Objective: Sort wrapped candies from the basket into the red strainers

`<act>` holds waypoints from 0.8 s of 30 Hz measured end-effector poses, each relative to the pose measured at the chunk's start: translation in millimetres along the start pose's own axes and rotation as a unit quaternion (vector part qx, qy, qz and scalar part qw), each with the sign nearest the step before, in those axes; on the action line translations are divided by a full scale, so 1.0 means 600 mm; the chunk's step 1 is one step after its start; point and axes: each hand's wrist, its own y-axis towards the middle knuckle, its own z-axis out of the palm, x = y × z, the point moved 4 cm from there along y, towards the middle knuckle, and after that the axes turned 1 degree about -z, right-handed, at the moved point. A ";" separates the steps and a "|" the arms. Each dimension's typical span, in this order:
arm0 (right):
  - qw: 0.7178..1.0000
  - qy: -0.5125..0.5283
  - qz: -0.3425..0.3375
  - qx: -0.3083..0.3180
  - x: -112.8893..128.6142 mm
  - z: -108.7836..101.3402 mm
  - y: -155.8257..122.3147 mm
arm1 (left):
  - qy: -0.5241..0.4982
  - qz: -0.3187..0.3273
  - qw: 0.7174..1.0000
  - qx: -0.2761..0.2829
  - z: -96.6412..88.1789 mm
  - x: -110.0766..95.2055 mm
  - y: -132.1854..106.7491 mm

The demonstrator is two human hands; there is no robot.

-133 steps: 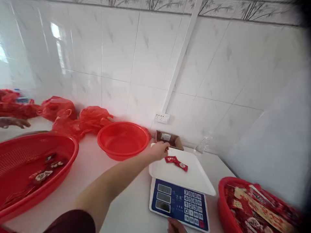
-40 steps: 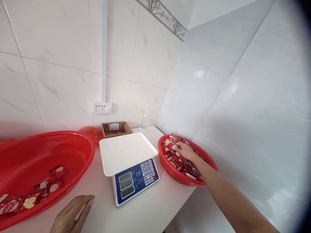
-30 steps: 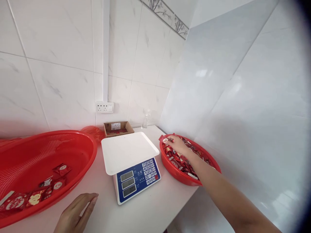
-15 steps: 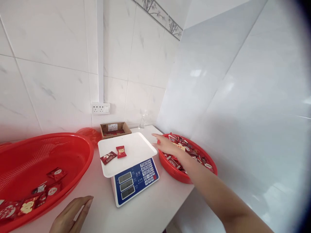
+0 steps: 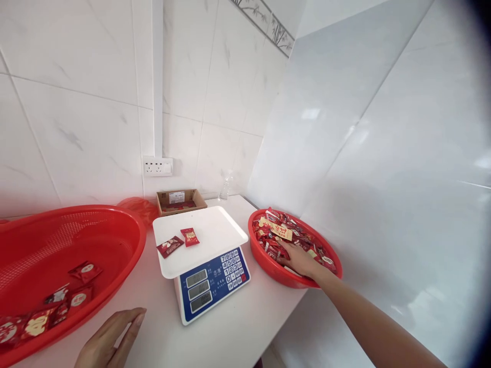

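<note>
My right hand (image 5: 299, 259) is over the round red basin (image 5: 268, 266) on the right, fingers spread among its red snack packets (image 5: 264, 232); some fingertips are hard to make out. A long cream-coloured packet (image 5: 275, 228) lies just beyond those fingers. My left hand (image 5: 109, 337) hovers at the table's front, thumb and fingertips drawn together, with nothing visible in them. Between the hands stands a digital scale (image 5: 215, 283) with a white pan (image 5: 207, 217). On the pan lie two small items, a dark red packet (image 5: 170, 246) and a red packet (image 5: 190, 236).
At the left is a large red perforated basket (image 5: 126, 240) holding several red packets (image 5: 85, 271). A cardboard box (image 5: 163, 208), a red plastic bag (image 5: 140, 208) and a clear bottle (image 5: 225, 188) stand along the tiled wall. The white table (image 5: 233, 327) ends at the right front.
My right hand has moved from beside the scale pan's right edge down into the basin of packets. My left hand has hardly moved. The two packets remain on the pan.
</note>
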 end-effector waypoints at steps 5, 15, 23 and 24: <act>0.994 0.033 0.032 -0.100 -0.032 -0.036 0.027 | 0.012 0.000 1.000 -0.021 -0.009 -0.010 0.005; 0.975 0.050 0.073 -0.205 -0.045 -0.104 0.048 | 0.006 -0.018 0.999 -0.033 -0.019 -0.020 0.009; 0.964 -0.017 0.110 -0.243 -0.043 -0.130 0.059 | 0.009 -0.007 0.999 -0.031 -0.023 -0.036 0.013; 0.962 -0.030 0.115 -0.245 -0.039 -0.135 0.059 | 0.012 -0.005 0.999 -0.032 -0.024 -0.037 0.013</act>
